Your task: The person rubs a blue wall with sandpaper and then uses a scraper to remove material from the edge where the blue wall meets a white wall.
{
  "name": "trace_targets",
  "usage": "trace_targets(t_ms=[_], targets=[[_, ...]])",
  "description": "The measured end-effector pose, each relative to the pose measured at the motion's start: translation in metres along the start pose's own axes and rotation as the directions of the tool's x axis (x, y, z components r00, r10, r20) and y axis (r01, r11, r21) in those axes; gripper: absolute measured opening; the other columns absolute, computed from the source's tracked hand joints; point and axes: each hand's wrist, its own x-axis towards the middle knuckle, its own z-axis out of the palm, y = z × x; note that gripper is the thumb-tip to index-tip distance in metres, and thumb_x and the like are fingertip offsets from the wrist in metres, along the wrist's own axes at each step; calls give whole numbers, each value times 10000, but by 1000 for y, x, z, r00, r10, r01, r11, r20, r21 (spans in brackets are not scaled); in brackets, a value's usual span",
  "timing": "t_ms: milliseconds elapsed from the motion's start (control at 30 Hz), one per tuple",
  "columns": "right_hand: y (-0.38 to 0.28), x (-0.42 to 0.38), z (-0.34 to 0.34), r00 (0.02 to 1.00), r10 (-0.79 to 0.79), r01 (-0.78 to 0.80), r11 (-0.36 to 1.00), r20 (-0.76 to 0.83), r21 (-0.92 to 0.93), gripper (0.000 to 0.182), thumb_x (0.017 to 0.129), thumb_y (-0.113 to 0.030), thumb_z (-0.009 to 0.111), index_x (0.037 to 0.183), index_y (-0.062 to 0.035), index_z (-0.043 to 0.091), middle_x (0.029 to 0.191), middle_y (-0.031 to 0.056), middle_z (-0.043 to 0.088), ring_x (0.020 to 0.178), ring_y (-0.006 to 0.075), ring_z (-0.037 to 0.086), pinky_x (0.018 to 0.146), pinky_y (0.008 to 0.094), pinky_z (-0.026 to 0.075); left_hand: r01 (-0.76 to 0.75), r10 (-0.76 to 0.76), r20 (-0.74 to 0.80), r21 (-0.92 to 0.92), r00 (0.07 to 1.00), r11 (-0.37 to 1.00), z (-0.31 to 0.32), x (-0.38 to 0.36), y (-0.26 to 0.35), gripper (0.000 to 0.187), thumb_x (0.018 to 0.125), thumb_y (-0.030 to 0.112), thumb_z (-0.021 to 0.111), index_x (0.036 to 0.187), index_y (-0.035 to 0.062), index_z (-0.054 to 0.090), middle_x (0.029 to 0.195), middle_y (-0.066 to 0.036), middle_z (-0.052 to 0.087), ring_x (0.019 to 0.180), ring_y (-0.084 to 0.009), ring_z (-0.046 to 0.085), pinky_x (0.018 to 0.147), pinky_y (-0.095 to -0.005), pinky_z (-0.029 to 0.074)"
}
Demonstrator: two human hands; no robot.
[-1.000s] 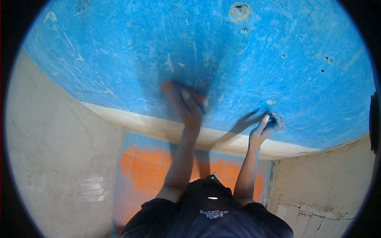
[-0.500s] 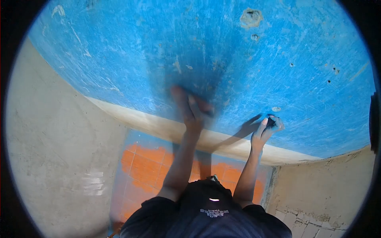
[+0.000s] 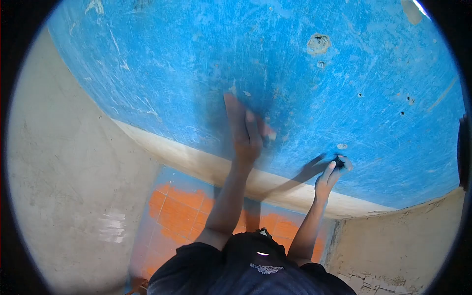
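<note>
My left hand (image 3: 247, 132) presses a reddish-brown sheet that looks like sandpaper (image 3: 267, 129) against the blue wall (image 3: 162, 78). The fingers lie over the sheet, and its edges show on both sides, with a pale corner at the right. Motion blurs it slightly. Lower and to the right, my right hand (image 3: 328, 181) is at the wall with its fingers curled toward the thumb. A dark patch shows between them; whether it is an object or shadow I cannot make out.
The wall has scratches, a large chipped hole (image 3: 318, 44) and several small holes. A pale strip (image 3: 167, 147) runs along its base. Below lies an orange tiled floor (image 3: 179, 209) with bluish dust. Bare grey walls (image 3: 73, 162) stand at both sides.
The view has tilted, so the wall marks sit lower. My left hand has moved up the wall with the sandpaper. My right hand stays at nearly the same spot on the wall.
</note>
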Motion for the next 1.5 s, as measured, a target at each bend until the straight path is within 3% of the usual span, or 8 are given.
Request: trace_targets(t_ms=[100, 200, 533, 700, 1033, 1233, 1400, 1500], targets=[[-3, -1, -1, 1000, 25, -25, 1000, -4, -12, 330, 964, -335, 373, 1082, -28, 348, 1034, 106, 323, 917, 190, 346, 815, 347, 313, 127, -127, -91, -13, 988, 992, 7, -31, -13, 320, 957, 189, 364, 1049, -97, 476, 632, -71, 522, 630, -178, 526, 721, -345, 457], [-8, -1, 0, 1000, 20, -20, 999, 4, -32, 318, 975, -311, 359, 1091, -16, 343, 1036, 105, 326, 933, 191, 351, 884, 348, 292, 520, -491, 181, -398, 852, 756, -12, 4, 20, 341, 953, 173, 366, 1137, -105, 438, 690, -83, 520, 639, -188, 509, 607, -304, 450], [-8, -2, -1, 1000, 14, -13, 999, 17, -44, 342, 981, -335, 321, 1114, -21, 341, 1049, 115, 322, 943, 197, 338, 888, 365, 285, 41, -4, -168, 217, 986, 975, -1, -12, -19, 435, 945, 157, 376, 1286, -104, 310, 775, -140, 578, 654, -212, 532, 610, -313, 443], [-6, -2, -1, 1000, -6, 7, 999, 18, -44, 350, 981, -340, 321, 1114, -17, 340, 1061, 118, 324, 970, 207, 349, 902, 370, 281, 395, -412, -18, -252, 911, 884, -13, 28, 19, 443, 950, 172, 363, 1286, -110, 299, 753, -145, 555, 679, -266, 516, 666, -358, 434], [-8, -3, 2, 1000, 6, -6, 999, 0, -52, 345, 979, -336, 331, 1113, -18, 333, 1069, 123, 329, 982, 213, 344, 910, 369, 275, 143, -140, -121, 12, 983, 990, -1, -6, -3, 512, 964, 239, 352, 1320, -115, 248, 898, -177, 564, 819, -280, 533, 778, -364, 420], [-5, -3, 0, 1000, -19, 20, 998, 10, -53, 347, 978, -335, 335, 1120, -18, 336, 1068, 121, 317, 979, 212, 339, 910, 369, 273, 441, -455, 44, -345, 889, 828, -9, 43, 17, 456, 969, 204, 325, 1273, -134, 296, 696, -154, 542, 599, -201, 548, 561, -313, 446], [-2, -6, 2, 1000, 12, -12, 1000, 16, -11, 363, 977, -345, 336, 1129, -15, 335, 1065, 113, 304, 970, 210, 339, 906, 367, 274, 342, -371, -112, -217, 922, 914, -4, 81, 31, 551, 985, 299, 270, 1298, -154, 263, 1257, -256, 444, 1148, -302, 449, 993, -367, 314], [-2, -5, 2, 1000, -15, 15, 999, 10, -43, 368, 977, -351, 330, 1125, -14, 338, 1066, 111, 301, 970, 211, 341, 903, 368, 279, 289, -294, -75, -69, 953, 955, -1, 19, 12, 523, 983, 277, 273, 1273, -158, 285, 1214, -249, 475, 1100, -307, 478, 982, -362, 321]])
